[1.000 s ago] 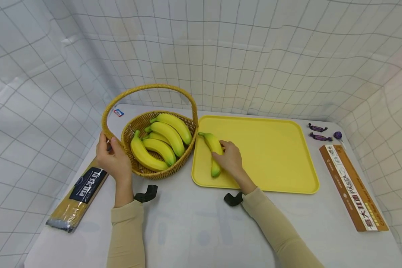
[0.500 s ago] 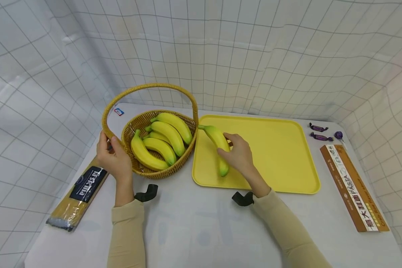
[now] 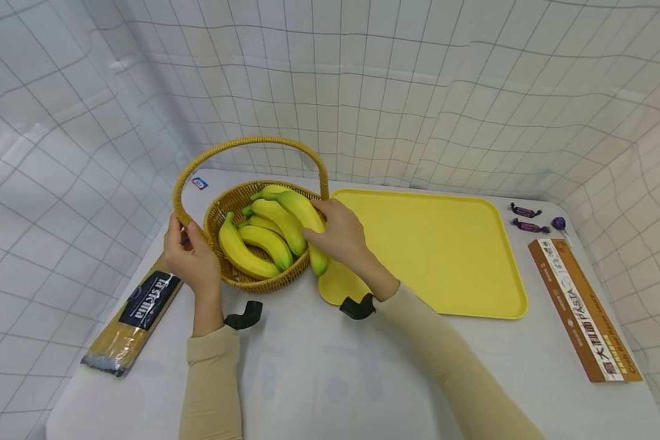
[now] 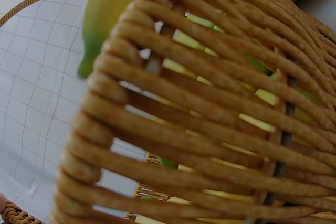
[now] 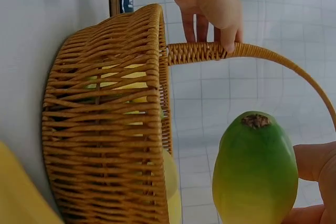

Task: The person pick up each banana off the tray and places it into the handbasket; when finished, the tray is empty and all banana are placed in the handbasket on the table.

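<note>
Right hand (image 3: 338, 235) grips a banana (image 3: 307, 223), fingers curled round it, held over the near rim of the wicker basket (image 3: 253, 282), just beside the yellow tray (image 3: 445, 256). Left hand (image 3: 189, 256) clasps the basket handle (image 3: 242, 144) at its base. Judged step: placing the banana among those inside. Next: lower, then release.
</note>
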Motion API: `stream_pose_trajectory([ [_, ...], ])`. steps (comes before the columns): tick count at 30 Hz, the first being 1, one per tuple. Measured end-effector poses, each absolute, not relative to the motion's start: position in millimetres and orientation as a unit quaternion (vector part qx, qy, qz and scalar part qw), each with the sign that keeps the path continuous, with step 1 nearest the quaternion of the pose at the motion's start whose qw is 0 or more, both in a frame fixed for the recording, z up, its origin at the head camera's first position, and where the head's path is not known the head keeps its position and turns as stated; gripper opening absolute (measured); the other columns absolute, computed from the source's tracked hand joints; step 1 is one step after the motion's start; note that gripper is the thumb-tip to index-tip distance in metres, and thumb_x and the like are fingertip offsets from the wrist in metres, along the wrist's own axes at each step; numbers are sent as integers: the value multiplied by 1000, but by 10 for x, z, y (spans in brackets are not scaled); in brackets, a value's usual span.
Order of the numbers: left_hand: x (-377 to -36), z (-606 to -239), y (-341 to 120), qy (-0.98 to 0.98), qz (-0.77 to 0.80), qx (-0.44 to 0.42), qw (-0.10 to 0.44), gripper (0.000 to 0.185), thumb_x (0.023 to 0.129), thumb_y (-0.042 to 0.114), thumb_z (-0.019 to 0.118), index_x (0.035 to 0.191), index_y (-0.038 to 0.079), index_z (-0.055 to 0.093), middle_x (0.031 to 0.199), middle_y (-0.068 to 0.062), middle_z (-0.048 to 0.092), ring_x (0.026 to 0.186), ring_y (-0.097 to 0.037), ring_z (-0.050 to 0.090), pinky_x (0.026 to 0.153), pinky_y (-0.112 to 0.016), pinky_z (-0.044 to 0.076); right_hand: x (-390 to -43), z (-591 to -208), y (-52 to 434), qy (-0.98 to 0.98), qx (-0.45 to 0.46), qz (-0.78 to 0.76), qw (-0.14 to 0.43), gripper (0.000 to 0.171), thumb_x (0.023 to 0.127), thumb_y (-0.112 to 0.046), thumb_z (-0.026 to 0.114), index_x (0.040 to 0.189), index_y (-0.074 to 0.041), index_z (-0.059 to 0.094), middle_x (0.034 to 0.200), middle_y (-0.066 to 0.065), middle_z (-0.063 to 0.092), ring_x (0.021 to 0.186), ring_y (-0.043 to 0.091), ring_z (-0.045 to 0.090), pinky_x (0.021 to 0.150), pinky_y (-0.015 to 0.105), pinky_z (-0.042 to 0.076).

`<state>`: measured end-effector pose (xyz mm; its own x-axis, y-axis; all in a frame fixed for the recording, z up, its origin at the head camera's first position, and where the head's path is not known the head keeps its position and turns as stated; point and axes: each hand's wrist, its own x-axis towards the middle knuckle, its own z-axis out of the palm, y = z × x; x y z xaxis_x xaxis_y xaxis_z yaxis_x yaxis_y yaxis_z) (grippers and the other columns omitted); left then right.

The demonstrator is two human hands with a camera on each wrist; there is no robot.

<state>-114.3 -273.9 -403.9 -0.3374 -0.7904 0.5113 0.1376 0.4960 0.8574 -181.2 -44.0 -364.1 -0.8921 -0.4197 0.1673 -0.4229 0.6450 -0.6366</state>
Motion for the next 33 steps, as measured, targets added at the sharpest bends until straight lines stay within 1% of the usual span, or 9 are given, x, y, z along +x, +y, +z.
stream_pose_trajectory([
  [4,-1137,-4045,-2740,-686,-450,238,520,32,97,16,57,128,11,65,106,-16,68,84,8,51,70,-9,41,-1859,-3585,-726,-917,246,314,-13,59,84,-33,66,140,-15,55,133,6,59,111,21,60,80,37,53],
  [6,-1138,-4044,-2739,-686,-450,239,519,32,97,16,57,128,12,65,105,-16,67,84,7,50,70,-10,41,-1877,-3583,-859,-920,255,296,-19,60,85,-35,66,140,-15,55,135,5,59,111,19,60,80,35,52],
  [12,-1149,-4052,-2718,-689,-451,240,515,32,97,15,57,128,11,66,104,-16,67,85,7,51,70,-10,41,-1932,-3691,-1147,-920,272,281,-29,54,84,-35,67,135,-16,59,120,2,64,88,12,57,64,26,46],
  [15,-1149,-4035,-2687,-690,-449,243,513,31,98,13,56,127,8,66,103,-19,67,84,8,50,70,-10,41,-1958,-3752,-1245,-925,269,266,-36,52,84,-35,68,133,-18,60,117,1,65,86,11,56,59,25,44],
  [19,-1153,-4035,-2683,-697,-443,236,513,31,98,14,55,126,7,66,101,-21,66,84,9,49,71,-10,41,-1977,-3792,-1349,-933,254,248,-52,49,84,-36,69,130,-20,61,115,-1,65,84,11,58,55,27,44],
  [22,-1161,-4065,-2705,-700,-442,228,512,32,99,17,54,127,8,66,102,-22,66,85,9,50,71,-11,42,-1989,-3829,-1408,-938,247,238,-60,46,84,-36,69,127,-20,63,113,-2,65,82,10,57,53,27,45],
  [26,-1169,-4089,-2692,-700,-445,226,511,33,99,17,54,128,8,65,103,-22,66,85,10,50,72,-12,42,-1981,-3890,-1436,-944,244,215,-50,40,86,-39,68,121,-20,65,111,-2,64,84,11,58,54,28,44],
  [29,-1177,-4092,-2673,-699,-450,227,507,32,99,16,54,128,9,65,104,-21,66,86,10,51,72,-12,42,-1951,-3921,-1400,-944,252,210,-35,42,87,-45,67,119,-18,66,110,0,64,88,13,59,57,29,47],
  [33,-1193,-4076,-2663,-698,-455,227,504,32,98,16,55,129,11,65,105,-18,67,86,9,50,72,-11,42,-1890,-3931,-1267,-940,266,215,-18,51,89,-49,65,127,-16,64,118,3,64,99,16,61,69,31,53],
])
